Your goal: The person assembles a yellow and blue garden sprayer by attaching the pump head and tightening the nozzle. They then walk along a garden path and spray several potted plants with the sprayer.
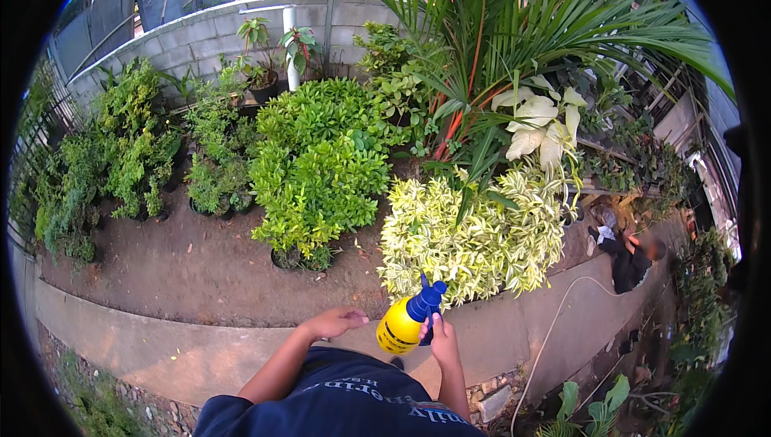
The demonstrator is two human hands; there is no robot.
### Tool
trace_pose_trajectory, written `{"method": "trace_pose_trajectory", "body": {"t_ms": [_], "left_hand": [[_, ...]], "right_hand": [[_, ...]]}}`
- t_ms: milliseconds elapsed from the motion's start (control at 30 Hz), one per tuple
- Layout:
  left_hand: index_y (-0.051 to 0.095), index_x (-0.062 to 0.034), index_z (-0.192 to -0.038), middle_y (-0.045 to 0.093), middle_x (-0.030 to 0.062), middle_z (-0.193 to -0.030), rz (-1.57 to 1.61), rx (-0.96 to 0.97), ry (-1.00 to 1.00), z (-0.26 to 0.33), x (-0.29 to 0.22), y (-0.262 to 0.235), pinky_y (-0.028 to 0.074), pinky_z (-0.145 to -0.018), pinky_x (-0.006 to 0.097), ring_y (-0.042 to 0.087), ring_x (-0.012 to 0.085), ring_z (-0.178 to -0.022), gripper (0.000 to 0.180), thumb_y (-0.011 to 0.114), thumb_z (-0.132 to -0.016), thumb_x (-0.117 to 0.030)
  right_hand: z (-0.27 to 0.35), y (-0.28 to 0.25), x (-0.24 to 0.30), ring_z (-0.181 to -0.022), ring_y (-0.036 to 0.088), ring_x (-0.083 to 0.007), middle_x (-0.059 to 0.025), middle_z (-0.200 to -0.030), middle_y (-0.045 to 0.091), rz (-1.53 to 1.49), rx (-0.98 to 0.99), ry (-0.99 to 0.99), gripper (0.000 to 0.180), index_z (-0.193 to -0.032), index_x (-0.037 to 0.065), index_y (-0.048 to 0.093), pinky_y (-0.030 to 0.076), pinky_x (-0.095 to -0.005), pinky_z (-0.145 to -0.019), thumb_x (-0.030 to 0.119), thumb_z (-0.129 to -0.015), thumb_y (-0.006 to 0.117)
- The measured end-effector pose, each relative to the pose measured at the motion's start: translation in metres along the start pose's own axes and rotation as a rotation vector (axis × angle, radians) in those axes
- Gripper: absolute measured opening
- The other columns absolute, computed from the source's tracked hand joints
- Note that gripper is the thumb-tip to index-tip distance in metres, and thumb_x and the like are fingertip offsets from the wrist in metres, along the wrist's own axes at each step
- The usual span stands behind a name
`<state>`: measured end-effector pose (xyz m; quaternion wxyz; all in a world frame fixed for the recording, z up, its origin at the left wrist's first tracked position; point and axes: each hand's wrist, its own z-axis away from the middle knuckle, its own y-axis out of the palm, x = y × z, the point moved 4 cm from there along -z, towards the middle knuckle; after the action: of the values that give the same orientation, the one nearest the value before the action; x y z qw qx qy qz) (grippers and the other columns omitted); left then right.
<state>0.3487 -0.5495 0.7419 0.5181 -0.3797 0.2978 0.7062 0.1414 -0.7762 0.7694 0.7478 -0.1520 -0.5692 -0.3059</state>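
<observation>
My right hand (442,342) is closed around the trigger and neck of a spray bottle (398,326) with a yellow body and a blue head. The bottle tilts, its nozzle end up and toward the pale plants. To the left of the bottle, my left hand (336,322) holds nothing, its fingers stretched toward the yellow body but apart from it. Just beyond the bottle grows a dense clump of cream-and-green variegated plants (474,236). Left of that stands a bright green leafy clump (321,164) in dark pots.
A concrete path (161,345) runs under me. A pale hose (554,316) curves across it on the right, near a seated person (630,264). A palm (482,43) rises behind the variegated clump. A block wall (193,39) with a white pipe (290,47) bounds the back.
</observation>
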Motion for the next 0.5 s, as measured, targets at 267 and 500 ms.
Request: {"method": "trace_pose_trajectory", "body": {"t_ms": [267,500], "left_hand": [[0.066,-0.0035,-0.146,0.072,0.0114,-0.138,-0.048,-0.028,-0.043,0.024,0.003,-0.12,0.051,-0.11,0.037,0.067,0.0213,-0.125,0.06,0.071,-0.106,-0.048],[0.064,-0.003,-0.146,0.07,0.0134,-0.139,-0.034,0.051,-0.017,0.011,-0.003,-0.147,0.052,-0.109,0.037,0.066,0.0222,-0.126,0.06,0.069,-0.107,-0.048]], "right_hand": [[-0.047,0.134,0.057,-0.077,0.059,-0.0151,-0.0053,-0.084,0.061,-0.128,-0.056,-0.215,0.042,-0.101,0.003,0.059,0.052,-0.0329,-0.076,0.038,-0.12,0.044],[-0.046,0.155,0.085,-0.073,0.058,-0.0144,-0.0042,-0.08,0.061,0.032,-0.146,-0.185,0.044,-0.098,0.003,0.059,0.051,-0.0324,-0.073,0.037,-0.12,0.043]]}}
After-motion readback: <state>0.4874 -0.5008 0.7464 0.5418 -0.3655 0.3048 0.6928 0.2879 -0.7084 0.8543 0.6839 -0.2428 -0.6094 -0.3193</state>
